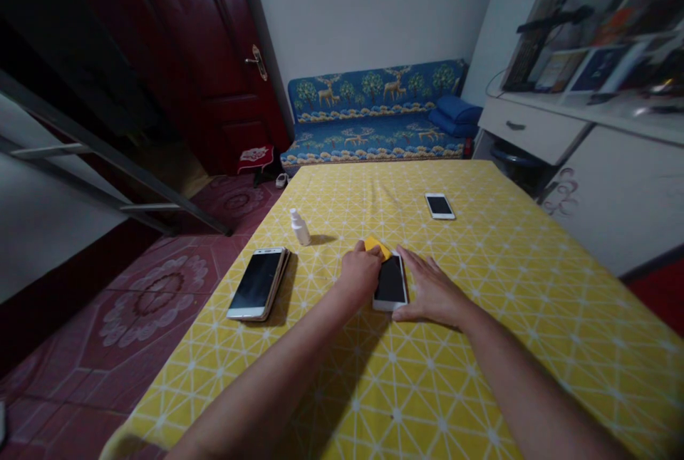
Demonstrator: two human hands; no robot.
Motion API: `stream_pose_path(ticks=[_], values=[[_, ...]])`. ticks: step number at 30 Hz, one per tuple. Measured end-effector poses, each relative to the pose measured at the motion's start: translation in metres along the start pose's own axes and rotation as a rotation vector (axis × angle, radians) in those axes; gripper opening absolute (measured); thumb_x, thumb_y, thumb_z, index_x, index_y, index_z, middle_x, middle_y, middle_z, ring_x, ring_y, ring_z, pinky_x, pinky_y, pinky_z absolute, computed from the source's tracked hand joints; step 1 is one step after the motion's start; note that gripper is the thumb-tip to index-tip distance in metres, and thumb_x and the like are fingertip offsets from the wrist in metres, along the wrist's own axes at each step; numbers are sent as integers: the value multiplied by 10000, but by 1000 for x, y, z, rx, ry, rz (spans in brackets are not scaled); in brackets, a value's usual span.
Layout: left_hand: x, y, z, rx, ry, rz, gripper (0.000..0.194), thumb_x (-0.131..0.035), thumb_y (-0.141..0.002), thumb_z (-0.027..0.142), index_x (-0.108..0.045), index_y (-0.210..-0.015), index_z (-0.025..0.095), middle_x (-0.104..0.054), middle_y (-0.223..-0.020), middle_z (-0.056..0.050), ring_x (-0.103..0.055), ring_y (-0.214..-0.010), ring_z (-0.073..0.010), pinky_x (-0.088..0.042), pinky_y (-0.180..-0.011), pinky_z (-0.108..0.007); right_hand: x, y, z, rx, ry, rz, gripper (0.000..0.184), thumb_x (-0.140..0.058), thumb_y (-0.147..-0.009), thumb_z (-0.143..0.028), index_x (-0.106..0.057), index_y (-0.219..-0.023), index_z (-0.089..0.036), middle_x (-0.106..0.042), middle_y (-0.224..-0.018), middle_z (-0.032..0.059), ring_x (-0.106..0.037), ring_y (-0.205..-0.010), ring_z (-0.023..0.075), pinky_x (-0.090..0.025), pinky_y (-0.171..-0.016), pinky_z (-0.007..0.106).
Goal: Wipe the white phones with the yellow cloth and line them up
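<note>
A white smartphone (pixel 391 282) with a dark screen lies face up on the yellow patterned tablecloth (pixel 342 374). My left hand (pixel 363 268) is closed on a small yellow cloth (pixel 377 246), pressed against the phone's upper left part. At the phone's right side, my right hand (pixel 430 289) has its thumb and fingers spread along the edge, thumb near the lower corner and fingertips near the upper one. The hand and cloth hide the phone's top left corner.
A stack of phones (pixel 258 283) lies at the table's left, with a white spray bottle (pixel 300 227) behind it. Another small white phone (pixel 439 206) rests farther back on the right. Beyond the table are a blue sofa (pixel 363 134) and a white cabinet (pixel 614 182).
</note>
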State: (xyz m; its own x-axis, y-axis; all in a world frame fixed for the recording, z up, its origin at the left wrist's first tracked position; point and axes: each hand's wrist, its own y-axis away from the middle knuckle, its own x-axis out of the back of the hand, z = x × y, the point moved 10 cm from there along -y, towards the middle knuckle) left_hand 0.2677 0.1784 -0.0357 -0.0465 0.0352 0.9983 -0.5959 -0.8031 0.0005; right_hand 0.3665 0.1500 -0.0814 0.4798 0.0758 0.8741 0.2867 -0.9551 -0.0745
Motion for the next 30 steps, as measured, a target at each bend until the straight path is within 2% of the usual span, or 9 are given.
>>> stream_pose_path(ticks=[6,12,18,21,30], values=[[-2,-3,-12,5,6,35,304,-473,-914,142,-659,-1142,218,-701,-1083,-90,-567,-976,-259,-492,-739,-320,1,0,0,-7,22,1,1330,-797,-535,-614,-65,-1577,-228,-253,-1609,151,-239,-1476,339,-149,-1205,566],[-2,-6,-11,-12,3,47,274,-482,-912,150,-674,-1099,209,-712,-1061,-80,-573,-971,-245,-492,-749,-307,2,0,0,-2,40,19,1308,-790,-547,-605,-65,-1577,-250,-262,-1607,144,-252,-1470,347,-173,-1196,580],[-6,23,-8,-48,22,46,370,-485,-891,125,-650,-1213,204,-688,-1209,-78,-589,-976,-252,-492,-728,-308,2,1,1,-31,37,-2,1327,-798,-531,-625,-90,-1577,-218,-249,-1609,161,-238,-1471,367,-169,-1200,574],[-11,39,-7,-49,27,4,412,-464,-895,112,-627,-1264,197,-660,-1282,-83,-595,-1015,-267,-500,-709,-309,3,1,-2,-27,42,-1,1304,-795,-541,-608,-103,-1574,-215,-254,-1607,164,-247,-1469,361,-183,-1195,576],[-28,81,13,-131,-91,-27,476,-475,-897,107,-531,-1368,148,-539,-1441,-93,-574,-1113,-283,-558,-782,-349,2,0,0,-10,60,13,1300,-786,-536,-633,-110,-1573,-239,-276,-1599,159,-265,-1462,367,-200,-1190,584]])
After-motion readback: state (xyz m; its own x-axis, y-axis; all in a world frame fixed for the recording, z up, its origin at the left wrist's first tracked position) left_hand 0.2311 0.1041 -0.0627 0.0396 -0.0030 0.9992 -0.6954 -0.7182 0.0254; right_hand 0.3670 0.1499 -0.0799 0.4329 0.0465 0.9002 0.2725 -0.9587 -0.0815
